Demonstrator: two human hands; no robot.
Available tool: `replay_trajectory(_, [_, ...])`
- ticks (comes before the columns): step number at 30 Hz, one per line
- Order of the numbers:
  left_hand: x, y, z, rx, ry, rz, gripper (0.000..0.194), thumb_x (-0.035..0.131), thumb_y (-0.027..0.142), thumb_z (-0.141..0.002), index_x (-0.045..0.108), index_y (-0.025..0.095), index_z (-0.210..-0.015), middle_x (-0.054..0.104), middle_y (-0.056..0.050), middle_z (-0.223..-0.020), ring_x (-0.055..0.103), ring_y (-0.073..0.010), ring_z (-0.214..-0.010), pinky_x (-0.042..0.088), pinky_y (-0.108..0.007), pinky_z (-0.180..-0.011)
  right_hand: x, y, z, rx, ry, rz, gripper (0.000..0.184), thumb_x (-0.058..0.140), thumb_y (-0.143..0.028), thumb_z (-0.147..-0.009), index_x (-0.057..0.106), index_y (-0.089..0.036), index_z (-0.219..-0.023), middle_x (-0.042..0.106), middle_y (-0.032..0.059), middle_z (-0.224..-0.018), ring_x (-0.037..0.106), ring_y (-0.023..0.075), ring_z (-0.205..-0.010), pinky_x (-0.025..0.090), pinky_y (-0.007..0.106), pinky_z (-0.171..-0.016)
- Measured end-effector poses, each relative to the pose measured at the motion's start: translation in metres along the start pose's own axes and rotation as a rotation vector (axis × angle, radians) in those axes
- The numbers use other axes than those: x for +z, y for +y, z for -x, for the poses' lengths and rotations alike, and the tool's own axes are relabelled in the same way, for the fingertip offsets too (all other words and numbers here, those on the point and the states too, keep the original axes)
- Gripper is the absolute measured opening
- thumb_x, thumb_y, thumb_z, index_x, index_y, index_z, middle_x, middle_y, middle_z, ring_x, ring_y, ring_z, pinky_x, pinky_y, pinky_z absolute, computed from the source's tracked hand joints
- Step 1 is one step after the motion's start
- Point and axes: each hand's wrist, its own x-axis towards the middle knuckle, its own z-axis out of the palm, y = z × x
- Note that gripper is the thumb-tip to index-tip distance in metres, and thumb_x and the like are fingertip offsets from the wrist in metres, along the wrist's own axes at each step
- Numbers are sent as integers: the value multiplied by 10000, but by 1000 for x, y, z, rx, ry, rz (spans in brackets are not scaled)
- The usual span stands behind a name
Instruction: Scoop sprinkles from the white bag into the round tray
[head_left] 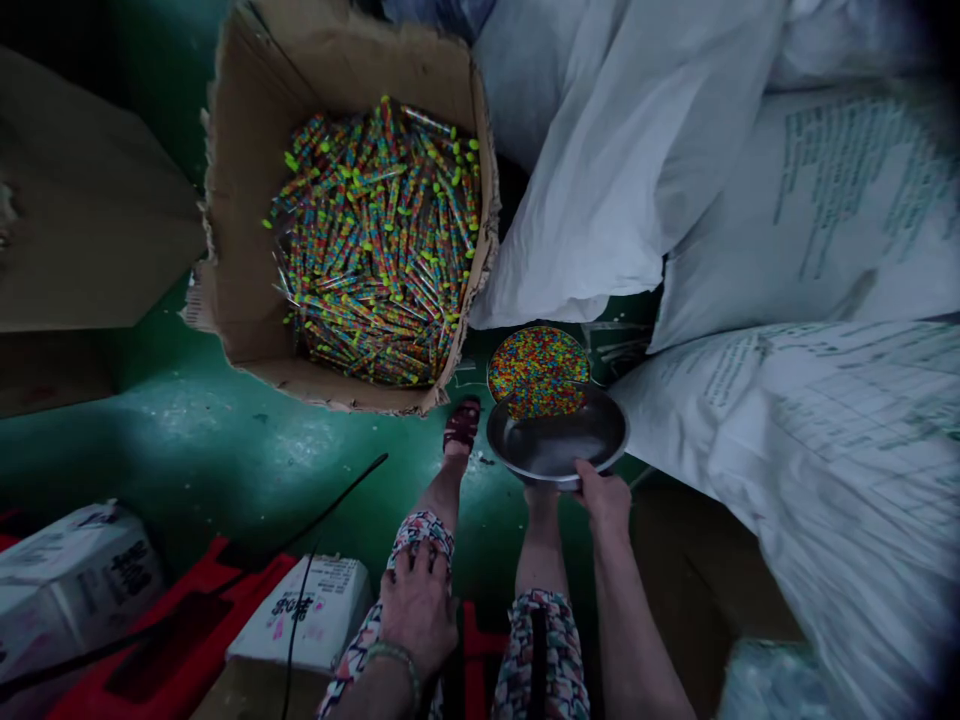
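The hands are well apart: the right hand (604, 505) grips the rim of a steel bowl (556, 445) just above the floor, and the left hand (418, 610) lies spread on the patterned shorts (416, 530). Coloured beads (538, 372) fill the bowl's far side (or a second dish behind it, hard to tell), and the near side looks bare. At upper centre, a carton (240, 200) holds a large heap of striped tubes (379, 245), so plenty looks left.
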Motion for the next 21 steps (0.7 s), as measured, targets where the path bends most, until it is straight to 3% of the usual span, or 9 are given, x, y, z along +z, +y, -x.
replay_trajectory(8, [13,-4,2,12,4,40,612,534,339,-724,540,172,-1314,453,-96,-1437,300,-385,-1294,314,-575,-978,-20,-30,10,-7,81,228,624,631,-536,-658,637,-66,-1069,666,267,-1061,621,381,-1066,482,455,-890])
replay_trajectory(21, [20,-2,7,7,5,73,576,519,336,-758,549,165,-1307,440,-103,-1447,292,-393,-1310,266,-600,-1014,-32,-48,22,-120,72,398,709,596,-591,-713,534,-56,-1172,644,278,-1100,607,412,-1068,463,469,-896])
